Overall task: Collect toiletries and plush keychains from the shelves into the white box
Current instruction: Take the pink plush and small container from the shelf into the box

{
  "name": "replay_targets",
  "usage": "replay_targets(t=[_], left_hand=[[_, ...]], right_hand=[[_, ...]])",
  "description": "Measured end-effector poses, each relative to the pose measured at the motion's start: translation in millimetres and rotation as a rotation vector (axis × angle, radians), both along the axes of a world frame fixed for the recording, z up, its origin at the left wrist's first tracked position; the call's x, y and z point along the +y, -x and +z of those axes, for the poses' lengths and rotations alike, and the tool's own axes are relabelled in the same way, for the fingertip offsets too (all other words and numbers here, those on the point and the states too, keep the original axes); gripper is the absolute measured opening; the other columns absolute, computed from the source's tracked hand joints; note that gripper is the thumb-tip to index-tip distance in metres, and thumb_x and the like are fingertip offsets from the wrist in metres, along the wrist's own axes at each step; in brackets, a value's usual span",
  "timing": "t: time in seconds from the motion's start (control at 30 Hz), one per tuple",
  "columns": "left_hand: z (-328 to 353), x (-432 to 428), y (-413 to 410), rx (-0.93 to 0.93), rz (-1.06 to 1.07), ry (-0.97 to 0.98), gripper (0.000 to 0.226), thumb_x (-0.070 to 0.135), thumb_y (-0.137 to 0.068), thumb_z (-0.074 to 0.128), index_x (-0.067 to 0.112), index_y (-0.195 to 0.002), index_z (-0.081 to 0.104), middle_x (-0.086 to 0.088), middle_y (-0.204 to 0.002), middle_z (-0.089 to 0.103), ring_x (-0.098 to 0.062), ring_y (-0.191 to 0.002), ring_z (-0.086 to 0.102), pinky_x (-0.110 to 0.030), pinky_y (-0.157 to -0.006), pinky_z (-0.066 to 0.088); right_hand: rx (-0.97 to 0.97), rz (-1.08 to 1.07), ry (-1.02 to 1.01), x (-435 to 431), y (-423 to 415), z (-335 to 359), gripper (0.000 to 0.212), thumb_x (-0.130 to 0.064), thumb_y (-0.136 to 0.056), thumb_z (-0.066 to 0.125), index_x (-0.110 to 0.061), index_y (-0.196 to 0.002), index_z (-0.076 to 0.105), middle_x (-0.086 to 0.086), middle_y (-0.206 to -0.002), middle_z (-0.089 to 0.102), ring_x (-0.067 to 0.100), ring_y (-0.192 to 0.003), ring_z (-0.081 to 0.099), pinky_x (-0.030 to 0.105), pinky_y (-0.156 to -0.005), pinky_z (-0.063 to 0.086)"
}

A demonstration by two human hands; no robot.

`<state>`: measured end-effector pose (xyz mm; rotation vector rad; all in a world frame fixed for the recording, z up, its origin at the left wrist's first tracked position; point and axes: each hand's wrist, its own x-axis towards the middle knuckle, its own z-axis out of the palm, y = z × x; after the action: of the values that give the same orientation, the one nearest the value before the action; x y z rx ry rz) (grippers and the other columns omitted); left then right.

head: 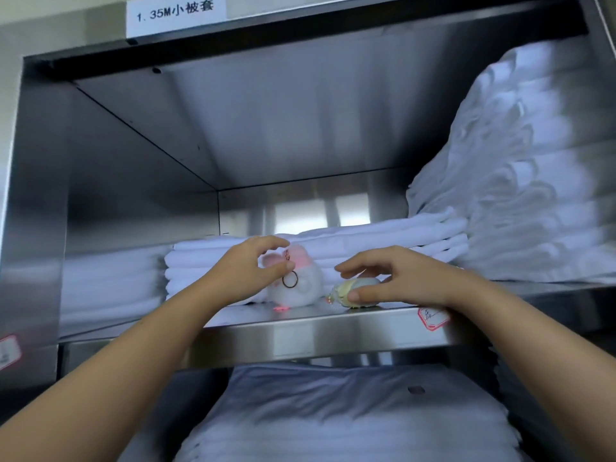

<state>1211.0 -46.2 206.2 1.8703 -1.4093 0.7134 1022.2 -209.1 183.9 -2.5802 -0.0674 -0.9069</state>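
A white plush keychain with pink ears and a metal ring stands on the steel shelf, in front of folded white linen. My left hand curls around its left side, thumb and fingers touching it near the ears. To its right lies a pale yellow-green plush keychain. My right hand cups over it, thumb pressed on its front and fingers over its top. The white box is not in view.
Folded white sheets are stacked at the back of the shelf, with a taller pile at the right. More white linen fills the shelf below. A red-edged label sticks on the shelf's front lip.
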Motion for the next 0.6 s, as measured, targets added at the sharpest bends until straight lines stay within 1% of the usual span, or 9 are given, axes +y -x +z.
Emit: replay_targets(t=[0.07,0.13,0.17,0.23,0.37,0.43,0.53,0.57,0.6], left_hand=[[2.2,-2.2,-4.0,0.028,-0.045,-0.021,0.025,0.035,-0.082,0.064,0.04,-0.104,0.055,0.01,-0.118,0.057,-0.009,-0.11,0.049,-0.025,-0.09,0.035],[3.2,-3.5,-7.9,0.064,-0.1,-0.038,0.025,0.03,-0.08,0.067,0.04,-0.101,0.057,0.014,-0.113,0.059,-0.007,-0.109,0.051,-0.024,-0.092,0.039],[2.9,-4.0,-9.8,0.078,-0.116,-0.043,0.026,0.029,-0.079,0.068,0.039,-0.101,0.058,0.015,-0.111,0.059,-0.006,-0.108,0.051,-0.02,-0.09,0.04],[1.5,-5.2,-13.0,0.084,-0.118,-0.034,0.027,0.027,-0.078,0.07,0.04,-0.099,0.059,0.018,-0.108,0.06,-0.001,-0.103,0.052,-0.005,-0.08,0.036],[-3.2,-9.3,-18.9,0.072,-0.121,0.044,0.03,0.018,-0.076,0.072,0.041,-0.091,0.06,0.016,-0.101,0.063,-0.003,-0.096,0.055,0.001,-0.07,0.035],[-4.3,-10.1,-20.0,0.052,-0.12,0.061,0.035,0.014,-0.075,0.073,0.045,-0.086,0.059,0.017,-0.097,0.063,-0.003,-0.094,0.055,-0.001,-0.071,0.036],[-4.4,-10.7,-20.6,0.027,-0.097,0.086,0.036,0.009,-0.077,0.07,0.044,-0.083,0.059,0.015,-0.093,0.063,-0.01,-0.091,0.057,-0.016,-0.078,0.045],[-4.5,-10.6,-20.0,0.031,-0.094,0.099,0.036,0.007,-0.078,0.068,0.041,-0.083,0.06,0.012,-0.091,0.063,-0.013,-0.089,0.059,-0.019,-0.075,0.048],[-4.5,-10.4,-18.9,0.035,-0.095,0.113,0.034,0.005,-0.079,0.067,0.039,-0.081,0.061,0.008,-0.09,0.063,-0.014,-0.085,0.06,-0.018,-0.071,0.05]], right_hand=[[0.012,0.007,-0.006,-2.3,-1.6,-0.8,0.034,-0.047,-0.065,0.072,-0.044,-0.098,0.061,-0.019,-0.108,0.064,-0.001,-0.097,0.06,0.027,-0.092,0.047],[0.016,0.015,-0.014,-4.1,-2.7,-1.5,0.038,-0.048,-0.065,0.073,-0.041,-0.101,0.063,-0.018,-0.108,0.065,0.002,-0.1,0.06,0.031,-0.095,0.046],[0.017,0.02,-0.021,-4.7,-3.2,-1.7,0.039,-0.047,-0.065,0.073,-0.039,-0.102,0.063,-0.017,-0.108,0.066,0.003,-0.101,0.06,0.032,-0.096,0.046],[0.016,0.018,-0.02,-5.3,-4.1,-1.4,0.04,-0.046,-0.066,0.073,-0.036,-0.103,0.064,-0.017,-0.107,0.066,0.003,-0.101,0.059,0.034,-0.097,0.046],[0.015,0.021,-0.014,-5.7,-5.4,-1.0,0.04,-0.048,-0.065,0.072,-0.034,-0.102,0.065,-0.017,-0.105,0.067,0.002,-0.099,0.06,0.035,-0.096,0.046],[0.014,0.032,-0.008,-6.2,-6.4,-0.9,0.04,-0.05,-0.064,0.072,-0.035,-0.101,0.066,-0.017,-0.103,0.068,0.003,-0.098,0.061,0.035,-0.096,0.047],[0.018,0.05,0.005,-6.6,-7.0,-1.2,0.039,-0.055,-0.061,0.07,-0.04,-0.097,0.065,-0.018,-0.102,0.068,0.003,-0.097,0.061,0.036,-0.095,0.047],[0.02,0.055,0.009,-6.4,-6.9,-1.4,0.04,-0.057,-0.059,0.069,-0.042,-0.096,0.065,-0.018,-0.102,0.067,0.003,-0.096,0.061,0.036,-0.094,0.048],[0.023,0.057,0.015,-6.4,-6.7,-1.4,0.04,-0.058,-0.058,0.068,-0.043,-0.096,0.065,-0.018,-0.101,0.067,0.003,-0.095,0.062,0.035,-0.093,0.048]])
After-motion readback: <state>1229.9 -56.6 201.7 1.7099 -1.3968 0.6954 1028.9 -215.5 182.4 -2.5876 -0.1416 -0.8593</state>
